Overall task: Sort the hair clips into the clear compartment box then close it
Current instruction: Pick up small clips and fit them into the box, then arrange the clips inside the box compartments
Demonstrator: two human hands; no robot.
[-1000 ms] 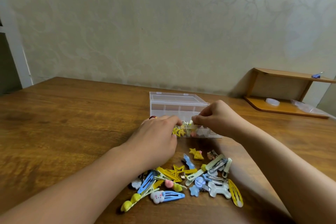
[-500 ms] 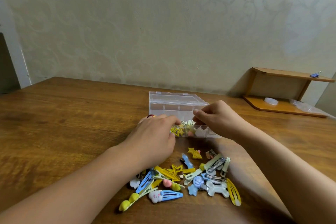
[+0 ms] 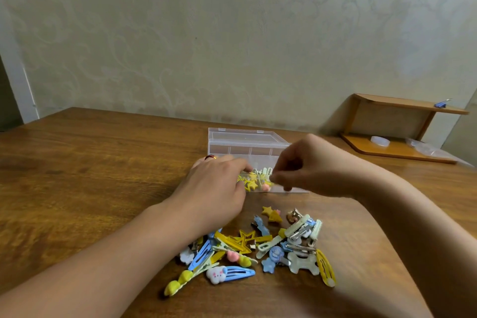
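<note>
So both hands are up at the clear plastic compartment box (image 3: 247, 146), which sits on the brown wooden table (image 3: 77, 175) with its lid flipped open toward the wall. The left hand (image 3: 214, 188) lies palm down against the box's near left corner, fingers loosely bent and reaching over the front edge; can't tell if it's actually got anything. The right hand (image 3: 307, 162) has its fingers curled, tips pinched together right above the front compartments, but whatever it's pinching is too blurred and small to make out. Inside the front compartments you can see yellow star-shaped clips (image 3: 250, 183), a pink one and some pale green ones standing up. The rest of the pile of colourful hair clips (image 3: 260, 248) is on the table nearer the person, between the two forearms: blue snap clips, yellow ones, a white bone-shaped one, a cloud one. Off to the right there's a small wooden corner shelf (image 3: 397, 131) against the wall.
</note>
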